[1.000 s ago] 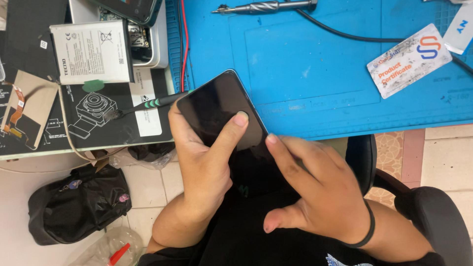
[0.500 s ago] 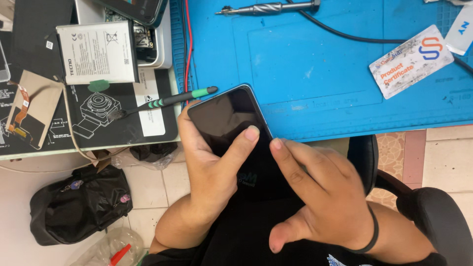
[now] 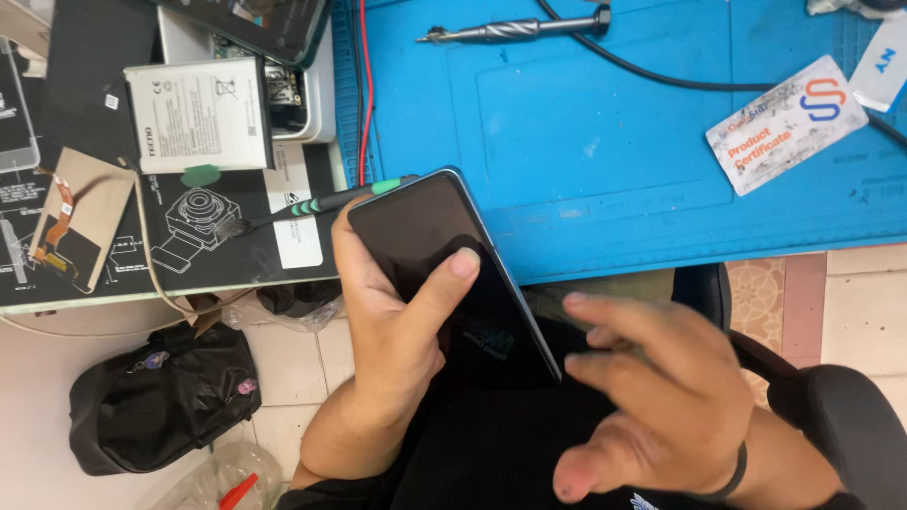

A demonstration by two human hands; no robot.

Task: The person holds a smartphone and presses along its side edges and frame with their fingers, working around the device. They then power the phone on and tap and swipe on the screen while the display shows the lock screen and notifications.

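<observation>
Right hand has lifted off the phone, fingers spread; left hand grips it, thumb pressing the screen.

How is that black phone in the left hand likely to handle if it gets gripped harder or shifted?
The black phone looks like a stiff, thin slab. Its glossy face probably makes it slippery and breakable. The left hand holds it past the blue mat edge, over the lap, so a slip would likely drop it.
</observation>
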